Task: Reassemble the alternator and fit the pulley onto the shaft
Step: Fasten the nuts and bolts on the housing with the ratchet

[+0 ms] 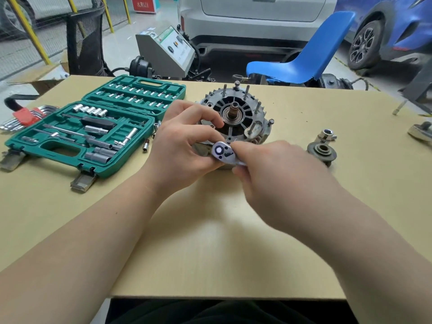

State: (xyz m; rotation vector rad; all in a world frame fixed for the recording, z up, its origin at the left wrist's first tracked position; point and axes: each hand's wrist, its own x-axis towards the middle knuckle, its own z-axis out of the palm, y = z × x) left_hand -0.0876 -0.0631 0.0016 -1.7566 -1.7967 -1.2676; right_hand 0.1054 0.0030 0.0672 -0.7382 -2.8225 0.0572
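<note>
The alternator (236, 113) lies on the table with its bare shaft (234, 106) pointing up and several studs sticking out of the housing. The pulley (322, 152) lies apart on the table to the right, with a large socket (326, 134) just behind it. In front of the alternator, a chrome ratchet (223, 153) is held between both hands. My left hand (184, 141) curls its fingers around the ratchet head. My right hand (268, 164) grips the handle, which it hides.
An open green socket set case (98, 127) fills the left of the table, with hex keys in a red holder (25, 116) beyond it. Loose sockets (146, 145) lie beside the case. A metal tool (420, 132) sits at the right edge. A blue chair (304, 59) stands behind.
</note>
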